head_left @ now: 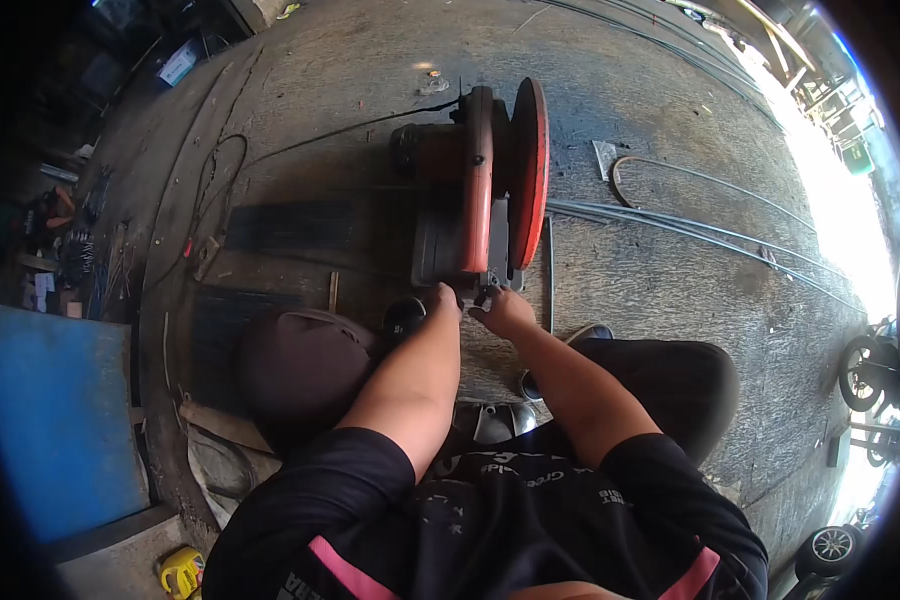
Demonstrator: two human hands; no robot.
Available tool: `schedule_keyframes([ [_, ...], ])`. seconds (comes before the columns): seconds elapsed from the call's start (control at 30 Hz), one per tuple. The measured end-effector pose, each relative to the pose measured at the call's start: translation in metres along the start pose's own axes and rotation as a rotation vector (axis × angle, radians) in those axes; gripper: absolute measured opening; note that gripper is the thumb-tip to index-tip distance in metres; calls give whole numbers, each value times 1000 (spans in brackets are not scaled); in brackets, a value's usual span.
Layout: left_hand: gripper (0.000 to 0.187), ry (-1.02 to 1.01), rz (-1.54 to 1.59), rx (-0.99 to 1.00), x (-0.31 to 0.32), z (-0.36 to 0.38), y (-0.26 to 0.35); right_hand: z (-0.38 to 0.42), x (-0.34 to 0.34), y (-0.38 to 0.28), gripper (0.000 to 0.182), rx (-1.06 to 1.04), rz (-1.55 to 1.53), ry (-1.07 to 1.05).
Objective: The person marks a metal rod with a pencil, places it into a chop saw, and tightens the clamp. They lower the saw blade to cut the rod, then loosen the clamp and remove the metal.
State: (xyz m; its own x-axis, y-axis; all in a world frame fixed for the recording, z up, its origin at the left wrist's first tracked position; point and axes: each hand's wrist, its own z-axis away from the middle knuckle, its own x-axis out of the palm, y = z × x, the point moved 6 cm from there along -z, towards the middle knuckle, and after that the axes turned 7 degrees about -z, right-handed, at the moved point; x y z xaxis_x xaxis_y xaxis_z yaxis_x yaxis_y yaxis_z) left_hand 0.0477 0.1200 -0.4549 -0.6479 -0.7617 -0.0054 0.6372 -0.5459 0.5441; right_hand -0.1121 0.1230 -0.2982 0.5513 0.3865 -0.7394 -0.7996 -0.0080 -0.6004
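The left grip (445, 298) and right grip (503, 308) meet the near end of the red metal saw (478, 220); their closure is unclear. Beyond them stands its round guard (536, 180); thin rods (660, 219) lie rightward on the rough, stained floor (670, 300).

Reads "Gree" in pale print across the chest of the black shirt (510, 520), and apparently "ERA" beside the left pink stripe (348, 572); elsewhere on the shirt, too creased or small to read.
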Motion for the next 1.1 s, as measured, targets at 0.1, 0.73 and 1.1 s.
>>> schedule_keyframes([
  [0.1,28,-106,2,-447,-3,-6,-53,2,0,-13,35,-119,-22,148],
  [0.73,22,-254,-496,-361,6,59,-13,-4,2,-17,51,122,-144,-323],
  [1.1,33,-250,171,-568,4,19,-55,-36,41,10,68,31,-3,-337],
])
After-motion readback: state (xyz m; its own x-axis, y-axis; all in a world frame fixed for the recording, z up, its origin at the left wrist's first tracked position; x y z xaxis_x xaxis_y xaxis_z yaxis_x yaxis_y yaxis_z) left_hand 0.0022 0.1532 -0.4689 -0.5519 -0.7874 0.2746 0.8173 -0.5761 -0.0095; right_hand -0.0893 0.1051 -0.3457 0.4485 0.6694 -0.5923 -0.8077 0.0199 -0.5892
